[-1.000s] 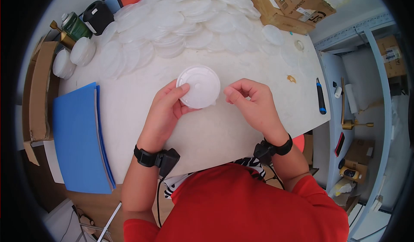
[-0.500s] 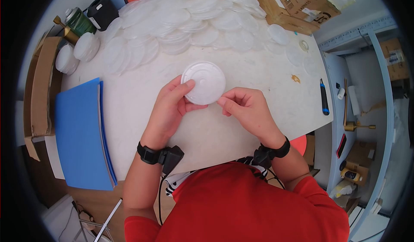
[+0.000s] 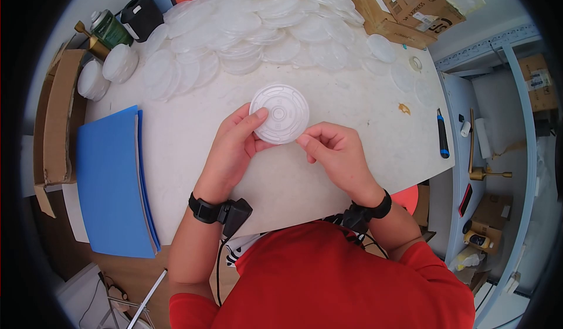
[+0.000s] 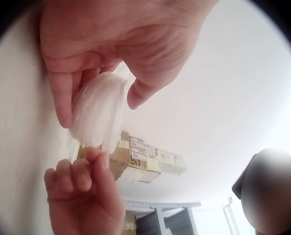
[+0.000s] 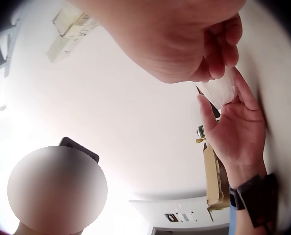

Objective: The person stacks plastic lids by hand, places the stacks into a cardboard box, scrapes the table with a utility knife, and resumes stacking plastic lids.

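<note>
A stack of round translucent plastic lids [image 3: 280,114] is held over the table by my left hand [image 3: 233,138], thumb on the top face and fingers beneath. Seen from the side in the left wrist view, the stack [image 4: 100,110] shows several nested layers. My right hand [image 3: 338,150] pinches at the near right rim with thumb and index finger, its other fingers curled. In the right wrist view the right hand [image 5: 184,44] covers part of the stack, while the left hand [image 5: 241,129] cups it from the far side.
Many loose plastic lids [image 3: 240,27] lie heaped along the back of the table [image 3: 352,103]. Two lid stacks [image 3: 121,63] stand at the left by a cardboard box [image 3: 58,124]. A blue folder [image 3: 114,182] lies at left; a utility knife [image 3: 442,134] lies near the right edge.
My right hand has come left and slightly nearer me, its fingertips now at the stack's rim. The stack's top face has turned flatter toward the head view, showing its rings more clearly.
</note>
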{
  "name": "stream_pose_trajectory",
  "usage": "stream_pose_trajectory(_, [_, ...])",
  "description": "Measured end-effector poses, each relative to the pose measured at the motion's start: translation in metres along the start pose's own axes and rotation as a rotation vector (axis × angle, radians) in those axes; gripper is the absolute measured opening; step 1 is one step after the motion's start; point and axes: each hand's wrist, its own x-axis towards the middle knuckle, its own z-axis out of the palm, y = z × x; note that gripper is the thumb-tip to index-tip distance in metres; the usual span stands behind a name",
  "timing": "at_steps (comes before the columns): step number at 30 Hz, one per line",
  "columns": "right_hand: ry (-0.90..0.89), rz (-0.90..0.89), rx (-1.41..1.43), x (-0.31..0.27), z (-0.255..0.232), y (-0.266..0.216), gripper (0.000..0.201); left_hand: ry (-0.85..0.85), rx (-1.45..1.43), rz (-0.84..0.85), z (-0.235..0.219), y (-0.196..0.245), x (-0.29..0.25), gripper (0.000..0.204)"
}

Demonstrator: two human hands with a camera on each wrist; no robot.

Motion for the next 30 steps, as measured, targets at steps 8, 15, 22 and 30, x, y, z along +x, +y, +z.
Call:
stream_pose_trajectory(8, [-0.010,0.038,-0.064,0.000,0.001,0.002,0.014,0.012,-0.006,0.002,0.001,-0.001,0.000,0.044])
stream_pose_trajectory(15, [0.045,0.017,-0.048,0.002,0.001,0.003,0.014,-0.001,0.022,0.002,-0.004,-0.004,0.002,0.045])
stream_pose_trajectory(22, [0.107,0.001,0.054,0.002,0.004,0.010,0.014,-0.002,0.033,0.012,-0.004,-0.004,0.002,0.047])
stream_pose_trajectory(30, [0.081,0.018,0.045,0.002,0.007,0.014,0.015,0.004,0.030,0.026,-0.003,-0.004,0.002,0.045])
